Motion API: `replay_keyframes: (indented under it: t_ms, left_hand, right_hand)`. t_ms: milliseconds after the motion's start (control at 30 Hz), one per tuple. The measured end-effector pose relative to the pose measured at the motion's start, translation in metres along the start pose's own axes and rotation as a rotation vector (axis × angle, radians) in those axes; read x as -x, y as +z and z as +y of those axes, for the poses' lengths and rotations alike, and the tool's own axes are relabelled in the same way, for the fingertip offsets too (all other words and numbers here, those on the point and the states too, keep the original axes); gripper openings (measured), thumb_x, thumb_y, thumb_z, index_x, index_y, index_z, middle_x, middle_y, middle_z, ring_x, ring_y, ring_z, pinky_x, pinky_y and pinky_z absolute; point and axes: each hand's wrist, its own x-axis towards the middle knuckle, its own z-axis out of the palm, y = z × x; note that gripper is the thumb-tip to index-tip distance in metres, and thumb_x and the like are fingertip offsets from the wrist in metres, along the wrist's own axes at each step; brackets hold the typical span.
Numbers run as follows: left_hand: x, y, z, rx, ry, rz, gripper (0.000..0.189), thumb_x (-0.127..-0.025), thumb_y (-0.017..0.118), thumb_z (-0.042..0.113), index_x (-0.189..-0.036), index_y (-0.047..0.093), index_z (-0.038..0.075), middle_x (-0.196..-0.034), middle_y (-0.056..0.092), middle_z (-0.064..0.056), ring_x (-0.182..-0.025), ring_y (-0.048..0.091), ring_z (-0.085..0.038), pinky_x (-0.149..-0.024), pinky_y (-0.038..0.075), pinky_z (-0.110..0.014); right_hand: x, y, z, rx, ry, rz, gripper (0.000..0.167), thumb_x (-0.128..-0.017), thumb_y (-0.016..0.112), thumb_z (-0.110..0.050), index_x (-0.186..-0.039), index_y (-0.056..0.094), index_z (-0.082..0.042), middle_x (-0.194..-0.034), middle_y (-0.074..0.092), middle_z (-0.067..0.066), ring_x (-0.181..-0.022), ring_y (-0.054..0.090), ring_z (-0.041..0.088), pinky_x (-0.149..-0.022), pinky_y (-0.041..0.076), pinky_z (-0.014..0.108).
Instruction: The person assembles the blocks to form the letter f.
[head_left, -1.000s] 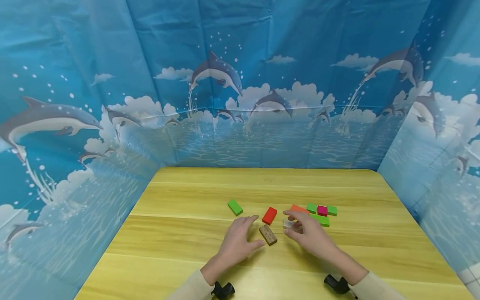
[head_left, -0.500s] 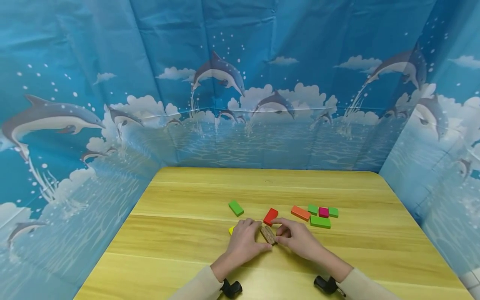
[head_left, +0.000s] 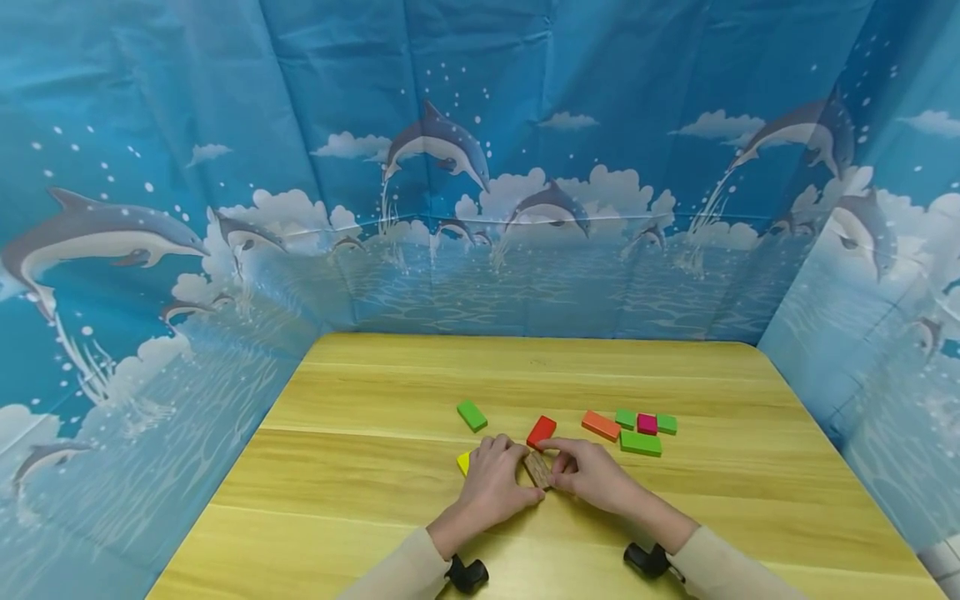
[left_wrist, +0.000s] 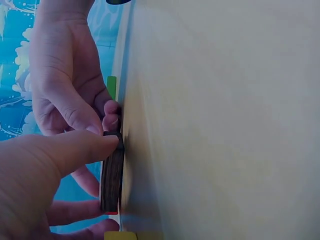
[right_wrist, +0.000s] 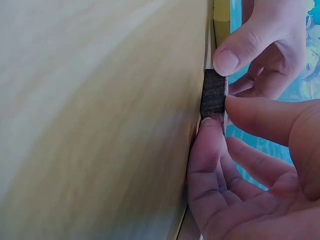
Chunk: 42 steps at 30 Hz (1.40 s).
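Observation:
A brown wood-grain block [head_left: 537, 470] lies on the table between both hands. My left hand [head_left: 492, 483] spans it, thumb at the near end and fingers toward the far end. In the left wrist view its thumb presses on the dark edge of the block [left_wrist: 111, 182]. From the other side my right hand [head_left: 592, 477] pinches at the block with curled fingers. The right wrist view has the right thumb and a fingertip at the block's dark end face [right_wrist: 214, 95]. Just beyond the right fingertips is a red block [head_left: 542, 432].
A yellow block [head_left: 463, 462] shows partly behind the left hand. Farther back lies a green block [head_left: 472, 416]. To the right are an orange block [head_left: 601, 426], a magenta block [head_left: 647, 424] and several green ones. A dolphin-print curtain [head_left: 480, 275] borders the table [head_left: 360, 400].
My right hand has moved left from near a whitish block to the brown block; the whitish block is out of sight. My left hand has closed in on the brown block, uncovering the yellow one.

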Motion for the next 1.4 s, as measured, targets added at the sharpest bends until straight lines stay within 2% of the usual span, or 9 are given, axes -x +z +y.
replay_keyframes:
  t_ms: [233, 467, 633, 867, 1167, 1400]
  left_hand:
    - [0.001, -0.002, 0.000, 0.012, 0.041, -0.022, 0.059, -0.077, 0.086, 0.048, -0.126, 0.068, 0.019, -0.107, 0.056, 0.006, -0.102, 0.048, -0.018, -0.088, 0.041, -0.041]
    - [0.004, -0.004, 0.002, 0.032, 0.111, -0.052, 0.058, -0.076, 0.087, 0.046, -0.124, 0.068, 0.020, -0.113, 0.058, 0.007, -0.107, 0.049, -0.018, -0.093, 0.040, -0.042]
    - [0.008, -0.005, 0.005, 0.019, 0.168, -0.095, 0.061, -0.076, 0.086, 0.047, -0.129, 0.067, 0.023, -0.118, 0.058, 0.009, -0.110, 0.048, -0.016, -0.097, 0.039, -0.043]
    - [0.018, -0.008, 0.010, 0.002, 0.234, -0.132, 0.061, -0.076, 0.085, 0.049, -0.130, 0.067, 0.025, -0.116, 0.055, 0.013, -0.114, 0.047, -0.014, -0.101, 0.038, -0.045]
    - [0.037, -0.011, 0.012, -0.056, 0.309, -0.137, 0.062, -0.077, 0.084, 0.052, -0.129, 0.067, 0.024, -0.122, 0.055, 0.011, -0.119, 0.046, -0.016, -0.108, 0.036, -0.042]
    - [0.044, -0.014, 0.012, -0.071, 0.337, -0.138, 0.060, -0.078, 0.083, 0.052, -0.128, 0.067, 0.022, -0.123, 0.054, 0.010, -0.121, 0.045, -0.016, -0.108, 0.036, -0.039]
  right_hand:
    - [0.005, -0.003, -0.004, -0.030, 0.001, -0.014, 0.051, -0.091, 0.074, -0.003, -0.139, 0.058, -0.007, -0.088, 0.066, 0.003, -0.066, 0.061, 0.017, -0.056, 0.051, 0.028]
    - [0.013, -0.002, -0.004, -0.001, -0.024, 0.022, 0.043, -0.084, 0.081, -0.006, -0.123, 0.063, -0.008, -0.089, 0.064, 0.006, -0.069, 0.060, 0.016, -0.060, 0.051, 0.027]
    - [0.025, -0.001, -0.003, 0.007, -0.019, 0.028, 0.041, -0.082, 0.085, -0.013, -0.115, 0.061, -0.011, -0.091, 0.062, 0.007, -0.071, 0.059, 0.015, -0.061, 0.051, 0.027]
    - [0.042, 0.003, -0.006, -0.003, -0.008, 0.016, 0.040, -0.081, 0.086, -0.018, -0.112, 0.061, -0.013, -0.091, 0.062, 0.005, -0.067, 0.058, 0.014, -0.058, 0.051, 0.028]
    - [0.057, 0.011, -0.014, 0.003, -0.020, -0.004, 0.041, -0.079, 0.088, -0.023, -0.109, 0.060, -0.015, -0.092, 0.061, 0.004, -0.066, 0.056, 0.010, -0.058, 0.049, 0.027]
    - [0.062, 0.014, -0.018, 0.074, -0.038, 0.005, 0.042, -0.079, 0.088, -0.032, -0.108, 0.062, -0.017, -0.092, 0.060, -0.001, -0.067, 0.053, 0.006, -0.059, 0.048, 0.025]
